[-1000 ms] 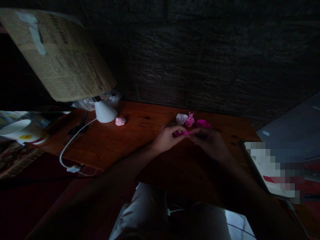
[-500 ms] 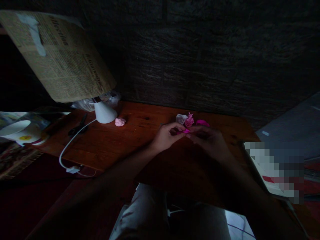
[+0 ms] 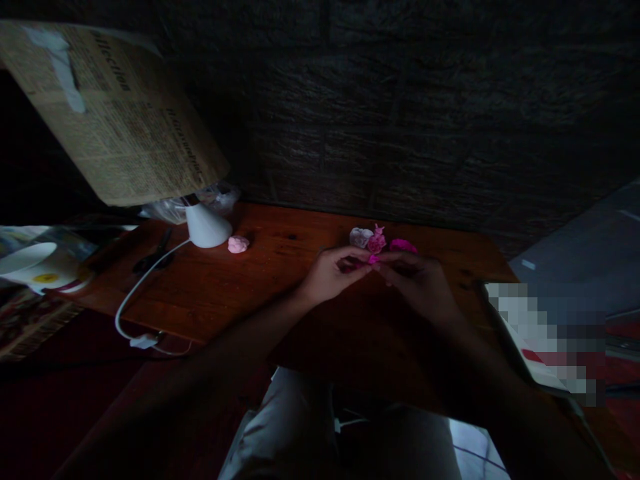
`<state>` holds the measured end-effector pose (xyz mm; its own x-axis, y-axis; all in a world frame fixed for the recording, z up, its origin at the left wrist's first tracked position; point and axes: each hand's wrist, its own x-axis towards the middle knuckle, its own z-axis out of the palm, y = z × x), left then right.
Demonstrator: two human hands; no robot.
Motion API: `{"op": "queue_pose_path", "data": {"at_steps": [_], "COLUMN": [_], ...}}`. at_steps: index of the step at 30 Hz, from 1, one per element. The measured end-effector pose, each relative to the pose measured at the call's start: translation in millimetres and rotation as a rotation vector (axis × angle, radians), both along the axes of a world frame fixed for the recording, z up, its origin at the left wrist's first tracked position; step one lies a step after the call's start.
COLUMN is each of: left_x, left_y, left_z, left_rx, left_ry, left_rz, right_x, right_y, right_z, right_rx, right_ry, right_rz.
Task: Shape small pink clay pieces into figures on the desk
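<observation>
My left hand (image 3: 330, 275) and my right hand (image 3: 417, 283) meet above the wooden table (image 3: 240, 287), fingertips pinched together on a small magenta clay piece (image 3: 373, 259). Just behind my fingers lie a pale lilac clay rose (image 3: 361, 237), a pink clay rose (image 3: 377, 241) and a magenta clay lump (image 3: 403, 246). A light pink clay ball (image 3: 238, 244) rests farther left, beside the white lamp base (image 3: 207, 227).
A newspaper sheet (image 3: 115, 120) hangs over the lamp at the left. A white cable (image 3: 131, 293) runs from the lamp to the table's front edge. Scissors (image 3: 155, 252) and a white cup (image 3: 35, 267) lie at far left. A dark brick wall (image 3: 400, 113) backs the table. Papers (image 3: 530, 347) lie at right.
Both hands stay pinched on the magenta piece, with only small shifts of the fingers. The view has drifted slightly; nothing on the table has moved.
</observation>
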<state>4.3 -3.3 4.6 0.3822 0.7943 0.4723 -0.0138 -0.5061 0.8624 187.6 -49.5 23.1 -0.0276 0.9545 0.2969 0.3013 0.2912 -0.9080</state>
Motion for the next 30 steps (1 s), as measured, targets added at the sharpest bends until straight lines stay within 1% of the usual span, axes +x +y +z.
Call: {"op": "queue_pose_path", "data": {"at_steps": [5,9,12,18,23,28,30], "left_x": [0.9,1.2,0.8,0.6,2.0,2.9,2.6], "left_y": [1.2,0.8,1.4,4.8,6.0,7.5,7.7], "left_z": [-0.8,0.4,0.8,-2.9,-5.4,-6.7,-6.8], "left_rx": [-0.067,-0.186,-0.260,-0.259,-0.248,-0.317,-0.318], "left_ry": [-0.060,-0.091,-0.099,-0.081,-0.084,-0.121,-0.112], "left_rz": [-0.056,-0.104,-0.110,-0.084,-0.063,-0.076,-0.079], "right_x": [0.8,1.4,1.8,2.2,0.0,-1.5,-1.5], "right_y": [-0.3,-0.6,-0.3,1.2,1.4,1.0,1.2], "right_z": [0.9,1.2,-0.9,-7.4,-7.0,-6.5,-6.6], "right_rx": [0.010,0.058,0.108,0.156,0.192,0.155,0.157], "right_ry": [0.000,-0.054,-0.097,-0.174,-0.190,-0.203,-0.211], "right_rz": [-0.036,-0.058,-0.037,-0.009,-0.013,-0.010,-0.021]}}
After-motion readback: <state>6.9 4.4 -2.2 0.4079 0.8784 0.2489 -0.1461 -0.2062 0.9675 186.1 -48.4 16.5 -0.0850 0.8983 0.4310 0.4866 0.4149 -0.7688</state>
